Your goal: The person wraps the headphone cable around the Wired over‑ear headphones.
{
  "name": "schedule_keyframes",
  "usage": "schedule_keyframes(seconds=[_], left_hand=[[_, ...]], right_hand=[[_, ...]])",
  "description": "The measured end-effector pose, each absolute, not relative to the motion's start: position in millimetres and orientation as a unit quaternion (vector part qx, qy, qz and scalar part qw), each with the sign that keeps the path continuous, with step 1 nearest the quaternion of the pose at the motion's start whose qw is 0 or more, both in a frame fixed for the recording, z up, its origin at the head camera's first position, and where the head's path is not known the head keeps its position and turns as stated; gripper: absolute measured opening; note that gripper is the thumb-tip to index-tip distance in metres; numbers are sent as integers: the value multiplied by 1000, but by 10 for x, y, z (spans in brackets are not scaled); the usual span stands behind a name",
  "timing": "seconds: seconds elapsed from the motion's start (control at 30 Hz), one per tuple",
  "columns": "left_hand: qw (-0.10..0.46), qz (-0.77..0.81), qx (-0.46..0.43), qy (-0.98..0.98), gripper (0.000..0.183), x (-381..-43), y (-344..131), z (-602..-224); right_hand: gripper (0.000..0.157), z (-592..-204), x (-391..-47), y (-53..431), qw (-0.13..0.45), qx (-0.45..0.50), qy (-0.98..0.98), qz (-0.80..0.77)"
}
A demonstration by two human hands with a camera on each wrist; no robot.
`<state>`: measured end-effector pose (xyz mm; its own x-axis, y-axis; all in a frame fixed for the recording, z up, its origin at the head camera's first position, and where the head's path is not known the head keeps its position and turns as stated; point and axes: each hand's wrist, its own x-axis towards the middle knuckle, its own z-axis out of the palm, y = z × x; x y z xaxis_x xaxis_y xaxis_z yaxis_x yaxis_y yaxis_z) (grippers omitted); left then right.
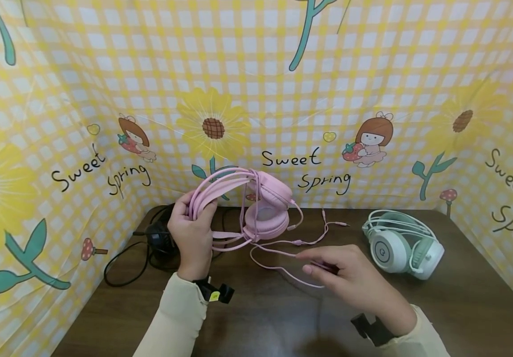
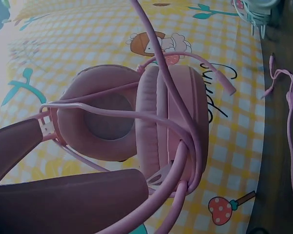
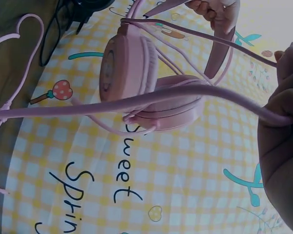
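Observation:
My left hand [image 1: 194, 233] grips the headband of a pink headset [image 1: 267, 223], held up above the table. A pink cable [image 2: 171, 92] is wound around its ear cups and headband. To the right, my right hand [image 1: 350, 277] pinches the loose part of that cable [image 3: 136, 100] between curled fingers. From there the cable runs back to the ear cups. Its split end with two plugs [image 1: 334, 224] lies on the table behind. A short microphone stem [image 2: 224, 82] sticks out from one ear cup. The left hand's fingers are out of sight in the left wrist view.
On the table's right stands a pale green headset [image 1: 399, 248] with its cable wrapped round it. A black headset [image 1: 160, 238] with a black cable [image 1: 122, 282] sits behind my left hand. Checked yellow cloth [image 1: 283, 114] walls the brown table [image 1: 265, 317] at back and sides.

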<state>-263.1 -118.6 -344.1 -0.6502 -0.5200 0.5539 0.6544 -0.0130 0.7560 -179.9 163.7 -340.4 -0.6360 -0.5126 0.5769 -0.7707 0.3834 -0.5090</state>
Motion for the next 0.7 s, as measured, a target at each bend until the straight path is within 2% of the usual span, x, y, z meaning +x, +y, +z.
schedule_keyframes(seconds=[0.5, 0.6, 0.7], left_hand=[[384, -605, -74, -693, 29, -2325, -1060, -3204], [384, -597, -82, -700, 29, -2314, -1059, -3201], [382, -586, -98, -708, 29, -2375, -1094, -3274]], right_hand=[[37, -3352, -1789, 1685, 261, 459, -748, 403], [33, -3338, -1786, 1689, 267, 463, -742, 405], [21, -3325, -1786, 1688, 278, 471, -732, 405]])
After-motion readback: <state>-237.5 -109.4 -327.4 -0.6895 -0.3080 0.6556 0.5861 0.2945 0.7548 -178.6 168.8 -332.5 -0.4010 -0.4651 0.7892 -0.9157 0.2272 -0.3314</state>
